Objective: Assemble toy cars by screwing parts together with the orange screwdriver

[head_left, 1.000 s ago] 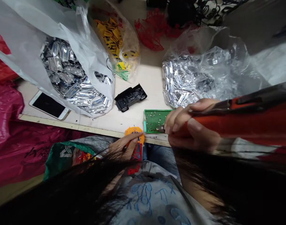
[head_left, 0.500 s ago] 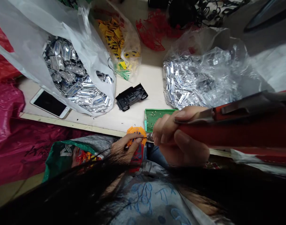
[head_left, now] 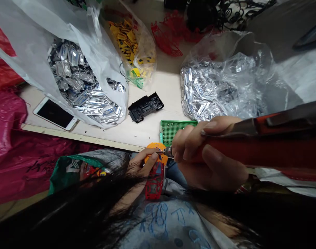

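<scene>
My left hand [head_left: 144,160] is closed on a toy car body [head_left: 155,185] with a red frame and an orange end, held at the table's front edge. My right hand [head_left: 207,155] wraps round a red power screwdriver [head_left: 251,147] lying sideways, its metal tip pointing left. The tip meets the orange end right beside my left fingertips; whether a screw is under it is too small to tell. Just beyond my hands lies a green mesh tray [head_left: 173,129] with tiny bits in it. A black toy car chassis [head_left: 146,106] rests on the table behind.
A white bag [head_left: 95,45] of silvery parts stands back left, beside a phone [head_left: 55,114]. A clear bag [head_left: 220,88] of similar parts stands right. Yellow pieces [head_left: 126,38] fill another bag behind. Red frames [head_left: 165,34] lie at the back. A green bag [head_left: 60,173] hangs low left.
The toy car body and my left hand have shifted slightly right, and more of the red frame shows. My right hand and the screwdriver have also moved right; the tip stays at the orange end.
</scene>
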The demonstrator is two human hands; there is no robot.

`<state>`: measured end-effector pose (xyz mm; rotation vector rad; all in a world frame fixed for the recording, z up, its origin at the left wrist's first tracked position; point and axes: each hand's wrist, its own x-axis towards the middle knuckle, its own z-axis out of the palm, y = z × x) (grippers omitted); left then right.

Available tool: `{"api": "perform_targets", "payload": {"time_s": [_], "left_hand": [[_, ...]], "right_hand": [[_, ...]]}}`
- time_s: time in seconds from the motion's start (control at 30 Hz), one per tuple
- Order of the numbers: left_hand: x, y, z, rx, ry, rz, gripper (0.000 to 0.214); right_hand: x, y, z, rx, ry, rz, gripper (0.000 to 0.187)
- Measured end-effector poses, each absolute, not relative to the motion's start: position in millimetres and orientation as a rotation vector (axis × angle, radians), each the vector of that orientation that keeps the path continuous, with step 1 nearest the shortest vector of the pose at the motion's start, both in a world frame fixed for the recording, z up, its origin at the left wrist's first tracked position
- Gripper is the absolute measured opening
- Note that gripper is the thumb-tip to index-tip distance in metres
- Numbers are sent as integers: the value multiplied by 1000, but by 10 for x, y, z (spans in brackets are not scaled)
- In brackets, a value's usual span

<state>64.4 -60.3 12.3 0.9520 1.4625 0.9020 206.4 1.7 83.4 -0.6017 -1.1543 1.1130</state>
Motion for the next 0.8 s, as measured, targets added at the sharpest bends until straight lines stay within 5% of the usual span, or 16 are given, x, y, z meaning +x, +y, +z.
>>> {"api": "perform_targets", "payload": {"time_s": [0.53,0.7,0.8], "left_hand": [[664,-597,232,1127,1524,940,24],[752,-618,342,771,1457,1000,70],[766,-624,308,657,1468,981,77]], "right_hand": [[2118,10,835,-553,-1162,1143,17],[2130,18,894,-616,-1116,1091,14],[2144,12,928,-656,-1111,1079,12]]}}
